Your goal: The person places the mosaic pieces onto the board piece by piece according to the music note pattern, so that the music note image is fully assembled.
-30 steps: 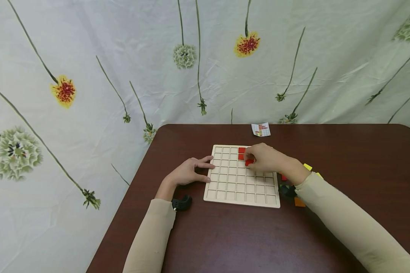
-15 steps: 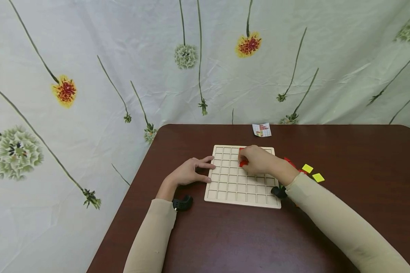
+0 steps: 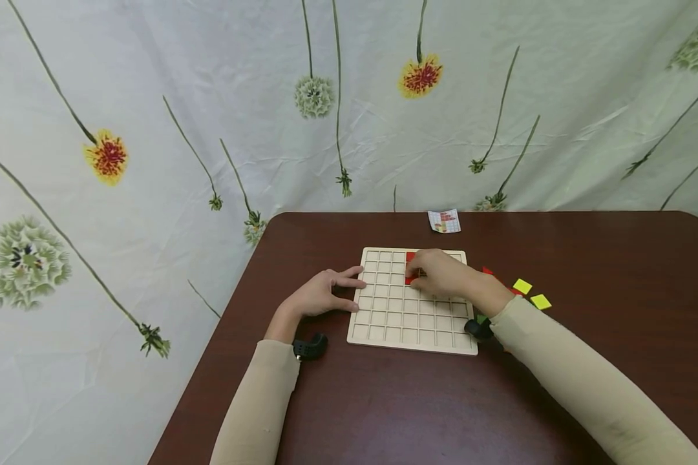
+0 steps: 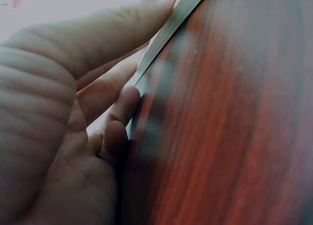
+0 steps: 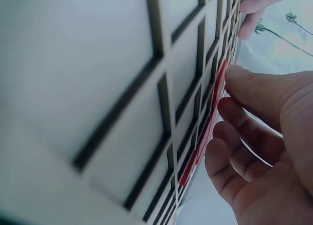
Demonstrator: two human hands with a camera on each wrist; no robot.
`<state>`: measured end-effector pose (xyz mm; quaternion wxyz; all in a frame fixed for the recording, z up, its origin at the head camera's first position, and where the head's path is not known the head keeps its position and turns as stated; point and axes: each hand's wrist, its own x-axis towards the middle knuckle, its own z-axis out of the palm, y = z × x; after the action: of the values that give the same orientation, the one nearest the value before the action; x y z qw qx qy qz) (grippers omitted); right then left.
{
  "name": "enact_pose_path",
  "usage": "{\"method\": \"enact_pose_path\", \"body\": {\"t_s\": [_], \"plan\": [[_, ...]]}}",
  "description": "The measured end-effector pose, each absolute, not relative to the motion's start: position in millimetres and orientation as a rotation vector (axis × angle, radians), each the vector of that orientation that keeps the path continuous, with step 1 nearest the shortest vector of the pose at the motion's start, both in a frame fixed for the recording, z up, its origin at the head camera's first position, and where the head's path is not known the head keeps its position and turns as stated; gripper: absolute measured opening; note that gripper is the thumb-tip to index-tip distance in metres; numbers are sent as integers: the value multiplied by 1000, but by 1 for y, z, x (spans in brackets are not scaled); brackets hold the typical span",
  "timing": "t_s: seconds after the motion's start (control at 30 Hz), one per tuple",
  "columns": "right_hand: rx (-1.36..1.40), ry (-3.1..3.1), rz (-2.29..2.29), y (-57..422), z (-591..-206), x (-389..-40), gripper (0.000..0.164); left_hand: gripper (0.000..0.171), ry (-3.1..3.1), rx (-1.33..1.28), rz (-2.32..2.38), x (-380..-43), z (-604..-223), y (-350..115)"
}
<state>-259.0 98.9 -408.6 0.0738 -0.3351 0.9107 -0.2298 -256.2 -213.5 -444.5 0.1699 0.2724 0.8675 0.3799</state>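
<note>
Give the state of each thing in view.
Grid board: flat, most visible cells unfilled.
Red tiles on the board: partly hidden.
Left hand: fingers spread, touching the board's left edge.
Right hand: fingers bent at red tiles; grip unclear.
Yellow tiles: off the board, apart.
Printed card: face up.
Backdrop: hanging, wrinkled.

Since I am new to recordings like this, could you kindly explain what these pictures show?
There is no robot here: a person works bare-handed. The wide picture comes from a camera on the head, the close ones from cameras on each wrist. On the table lie a pale grid board, loose coloured tiles and a small printed sheet. The left hand touches the board's left edge. The right hand is at the red tiles on the board; whether it grips one is unclear.
</note>
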Motion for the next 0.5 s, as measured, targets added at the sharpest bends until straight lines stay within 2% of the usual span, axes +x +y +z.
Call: {"method": "enact_pose_path", "body": {"t_s": [0.5], "plan": [[-866, 2834, -719, 158, -397, -246, 18, 53, 2472, 773, 1077, -258, -446, -213]]}}
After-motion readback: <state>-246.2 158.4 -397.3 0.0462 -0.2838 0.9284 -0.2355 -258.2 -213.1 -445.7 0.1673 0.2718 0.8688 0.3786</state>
